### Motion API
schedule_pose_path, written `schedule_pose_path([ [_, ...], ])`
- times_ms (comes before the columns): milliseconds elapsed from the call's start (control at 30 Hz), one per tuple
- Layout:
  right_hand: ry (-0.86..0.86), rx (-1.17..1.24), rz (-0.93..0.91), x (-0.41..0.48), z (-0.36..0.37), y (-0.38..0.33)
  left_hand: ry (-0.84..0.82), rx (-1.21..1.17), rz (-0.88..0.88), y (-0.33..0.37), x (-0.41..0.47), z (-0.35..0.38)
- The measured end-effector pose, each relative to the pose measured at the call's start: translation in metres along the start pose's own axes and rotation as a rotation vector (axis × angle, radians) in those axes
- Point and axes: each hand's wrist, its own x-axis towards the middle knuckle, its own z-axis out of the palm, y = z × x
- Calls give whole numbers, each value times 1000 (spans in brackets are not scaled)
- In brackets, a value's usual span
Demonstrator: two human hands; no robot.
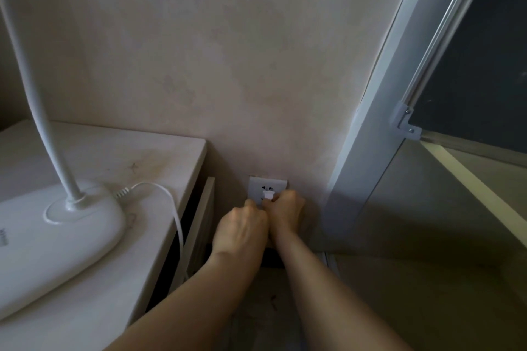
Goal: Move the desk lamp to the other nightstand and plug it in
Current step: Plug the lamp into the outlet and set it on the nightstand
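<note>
Head view, right hand (286,211) fingers (274,199) pinching plug (268,195) at socket (267,188), left hand (240,229) clenched beside

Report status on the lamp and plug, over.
Both hands at the wall outlet: right hand pinching the white plug against it, left hand alongside. Desk lamp on nightstand, cord trailing over edge. Nothing in the way.

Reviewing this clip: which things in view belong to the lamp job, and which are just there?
Job: desk lamp, its cord, plug, wall socket, nightstand, left hand, right hand.
Just there: window frame, metal bracket.
</note>
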Motion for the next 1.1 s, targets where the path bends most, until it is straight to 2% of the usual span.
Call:
schedule_pose_path([
  [400,-56,-80,-37,1,-3,-3,2,10,-28,1,2,6],
  [567,-36,-57,13,0,-3,-3,-1,-16,-47,0,3,6],
  [967,-8,-72,-13,1,-2,-5,19,-8,-70,-3,5,2],
  [1100,-6,-4,22,-1,1,-3,17,-21,-73,-4,4,4],
])
